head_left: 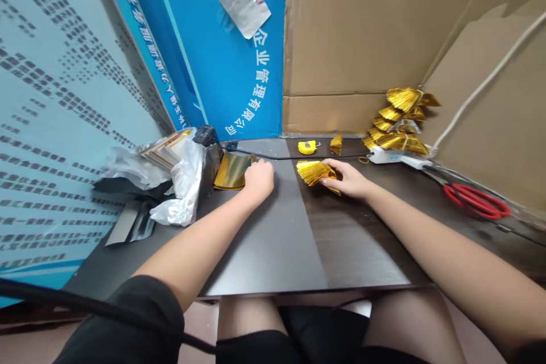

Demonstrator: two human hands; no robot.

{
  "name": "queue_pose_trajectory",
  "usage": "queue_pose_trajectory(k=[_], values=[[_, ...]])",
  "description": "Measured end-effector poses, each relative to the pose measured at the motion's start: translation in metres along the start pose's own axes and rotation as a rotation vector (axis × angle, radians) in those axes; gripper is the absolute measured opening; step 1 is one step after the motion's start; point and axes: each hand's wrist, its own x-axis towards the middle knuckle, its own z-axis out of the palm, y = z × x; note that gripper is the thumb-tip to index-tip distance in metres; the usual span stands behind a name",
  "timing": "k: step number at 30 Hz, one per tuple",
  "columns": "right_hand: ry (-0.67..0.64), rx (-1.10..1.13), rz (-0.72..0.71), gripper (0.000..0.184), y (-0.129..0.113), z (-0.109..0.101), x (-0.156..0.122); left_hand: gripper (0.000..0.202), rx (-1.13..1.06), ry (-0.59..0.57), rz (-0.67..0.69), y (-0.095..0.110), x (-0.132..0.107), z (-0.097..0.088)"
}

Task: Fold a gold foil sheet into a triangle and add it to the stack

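My left hand (258, 177) rests on the dark table (273, 239) with its fingers curled at the edge of a stack of flat gold foil sheets (232, 170); whether it grips a sheet is hidden. My right hand (350, 178) is closed on a pleated gold foil fan (314, 172), held just above the table near its middle. A pile of finished gold foil fans (398, 119) sits at the back right against the cardboard.
Red-handled scissors (473, 200) lie at the right. A yellow tape measure (307, 147), a small gold piece (336, 144), a white power strip (386, 154) and a black cable lie at the back. Plastic bags (179, 182) crowd the left. Cardboard (362, 40) and blue boards wall the table.
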Motion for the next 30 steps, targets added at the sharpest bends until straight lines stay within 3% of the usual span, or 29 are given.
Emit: queue_pose_trajectory(k=[5, 12, 19, 27, 30], values=[[0.076, 0.134, 0.067, 0.055, 0.007, -0.003, 0.0, 0.029, -0.022, -0.005, 0.002, -0.003, 0.002, 0.002], [0.049, 0.305, 0.062, 0.066, 0.001, 0.0, -0.001, 0.026, -0.238, 0.03, 0.065, -0.005, 0.004, 0.013], [-0.098, 0.395, 0.052, 0.066, -0.001, 0.001, -0.002, 0.027, -0.799, 0.089, 0.199, 0.014, 0.006, 0.019], [-0.264, 0.483, -0.037, 0.081, -0.015, 0.003, -0.005, 0.045, -1.414, -0.018, 0.234, 0.027, 0.003, 0.034], [-0.317, 0.491, -0.072, 0.076, -0.018, 0.007, -0.003, 0.056, -1.56, -0.072, 0.248, 0.028, 0.002, 0.032]])
